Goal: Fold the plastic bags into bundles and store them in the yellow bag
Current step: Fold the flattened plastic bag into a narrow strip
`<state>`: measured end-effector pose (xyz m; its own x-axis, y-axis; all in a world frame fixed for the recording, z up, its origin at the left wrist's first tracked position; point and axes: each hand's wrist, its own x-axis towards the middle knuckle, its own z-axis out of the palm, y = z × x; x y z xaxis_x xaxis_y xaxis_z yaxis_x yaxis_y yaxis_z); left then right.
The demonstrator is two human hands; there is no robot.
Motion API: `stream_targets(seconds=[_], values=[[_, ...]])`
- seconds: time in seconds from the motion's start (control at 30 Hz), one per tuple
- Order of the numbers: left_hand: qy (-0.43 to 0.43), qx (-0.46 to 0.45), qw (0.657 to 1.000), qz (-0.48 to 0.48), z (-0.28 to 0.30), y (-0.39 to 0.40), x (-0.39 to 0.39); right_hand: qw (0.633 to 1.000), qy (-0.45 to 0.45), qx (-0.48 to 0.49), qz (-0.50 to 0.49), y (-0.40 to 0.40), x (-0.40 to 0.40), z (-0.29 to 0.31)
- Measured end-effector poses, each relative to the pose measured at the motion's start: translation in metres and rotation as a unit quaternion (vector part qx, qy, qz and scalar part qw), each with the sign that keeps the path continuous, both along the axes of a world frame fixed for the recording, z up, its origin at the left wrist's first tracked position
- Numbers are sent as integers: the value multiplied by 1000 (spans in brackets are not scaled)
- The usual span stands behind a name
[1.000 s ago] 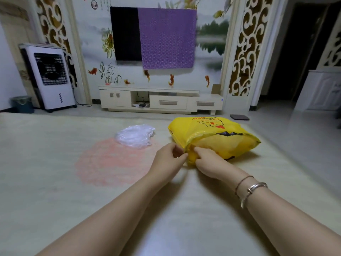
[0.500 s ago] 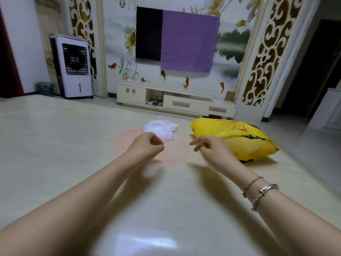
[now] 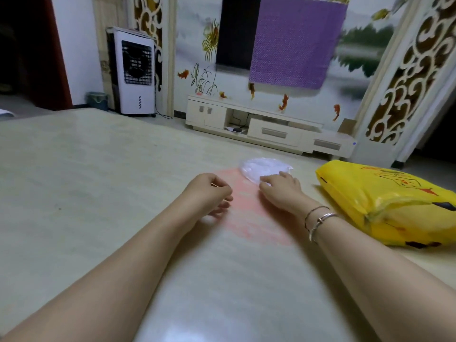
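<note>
**Pale tabletop with two hands, clear bags and yellow bag**

Head view. Pale, glossy table [image 3: 103,183] fills the lower field, with a pink patch [image 3: 249,218] between and beyond the two hands.

Item 1: left hand [image 3: 209,193], fingers loosely curled, low over the table at the pink patch's edge; a thin pale sliver shows near its knuckles, too small to identify, and whether the fingers hold anything cannot be told.

Item 2: right hand [image 3: 281,191], bracelets [image 3: 318,223] at the wrist, fingers curled down onto the near edge of the clear plastic bags [image 3: 264,167].

Item 3: clear plastic bags, a crumpled heap just beyond the right hand, touching its fingertips.

Item 4: yellow bag [image 3: 385,201], bulging, lying on the table to the right of the right forearm, apart from both hands.

Background, beyond the hands: white air cooler [image 3: 134,72], low cream cabinet [image 3: 266,127], purple cloth [image 3: 293,40] on a dark screen.
</note>
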<state>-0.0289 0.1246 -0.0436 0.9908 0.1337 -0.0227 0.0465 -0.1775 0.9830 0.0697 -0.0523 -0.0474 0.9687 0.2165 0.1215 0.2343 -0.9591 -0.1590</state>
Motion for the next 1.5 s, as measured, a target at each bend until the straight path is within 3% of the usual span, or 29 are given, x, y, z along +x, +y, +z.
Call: stream_targets(seconds=[0.17,0.27,0.37,0.43,0.57,0.67,0.77,0.8,0.87,0.93,1.03,1.13,1.23,1.37,1.5], values=[[2,-8,1000,7,5,-3,-2,998,-42,46,15,0,-11,5],[-33,8,999,29,9,-5,-7,983,-65,162,55,-3,-30,19],[-92,24,995,43,16,-11,-15,922,-51,377,72,-4,-65,40],[-126,18,991,31,20,-17,-21,866,16,490,93,-6,-88,51],[-144,-15,989,-14,23,-27,-31,777,126,595,162,-13,-114,53],[-126,-89,987,-46,24,-31,-37,753,127,620,181,-13,-120,43],[-118,-144,981,-50,26,-32,-41,727,97,667,129,-11,-117,33],[-119,-157,979,-54,27,-32,-42,727,96,671,108,-11,-114,28],[-118,-177,975,-71,28,-33,-45,761,121,630,92,-11,-112,20],[-115,-188,972,-82,28,-34,-46,777,165,595,122,-11,-114,14],[-118,-182,974,-60,28,-37,-47,747,151,632,140,-9,-118,14],[-111,-168,980,3,26,-33,-43,703,75,706,52,-12,-113,21],[-115,-81,989,49,21,-27,-40,686,11,727,-36,-26,-103,21],[-108,-37,993,27,20,-27,-41,763,-63,639,-74,-33,-99,20],[-28,-143,989,-7,28,-31,-45,772,12,633,45,-29,-115,28]])
